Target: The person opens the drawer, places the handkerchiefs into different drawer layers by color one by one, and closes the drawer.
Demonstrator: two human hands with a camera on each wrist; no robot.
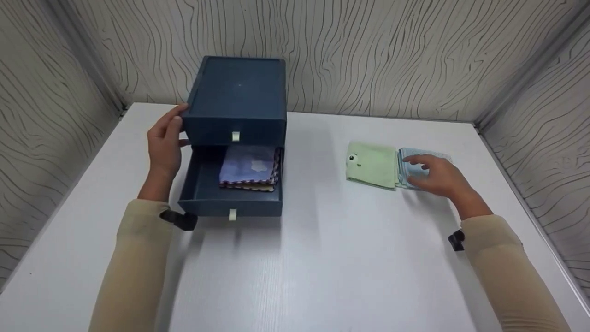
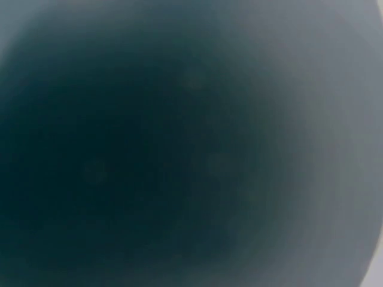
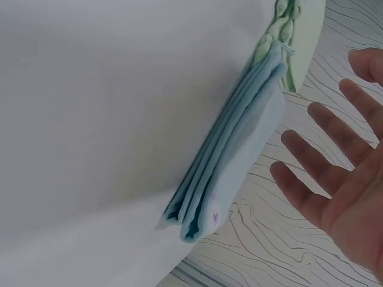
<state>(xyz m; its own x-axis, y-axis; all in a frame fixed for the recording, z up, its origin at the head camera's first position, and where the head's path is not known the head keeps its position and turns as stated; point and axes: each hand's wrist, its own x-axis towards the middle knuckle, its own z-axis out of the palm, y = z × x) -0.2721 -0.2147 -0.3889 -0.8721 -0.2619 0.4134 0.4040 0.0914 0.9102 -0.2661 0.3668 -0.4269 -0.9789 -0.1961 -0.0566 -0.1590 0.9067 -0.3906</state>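
Bracing navy drawer cabinet (image 1: 239,92), left, with left hand (image 1: 165,144), fingers parted; hovering by folded blue towel (image 3: 239,146), right on tabletop (image 1: 332,258), with right hand (image 1: 438,177), fingers spread. Preferably pinching all layers together without dragging green towel (image 1: 375,167).

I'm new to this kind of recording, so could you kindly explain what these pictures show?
No machine here: a person works bare-handed. One picture looks down from the head, the others from each wrist; the left-wrist one is only a dark blur. On the white table stands a dark blue drawer unit, its lower drawer open with a folded purple cloth inside. To the right lie a folded green cloth and a light-blue cloth. The left hand touches the unit's side; the right hand hovers over the light-blue cloth, holding nothing.
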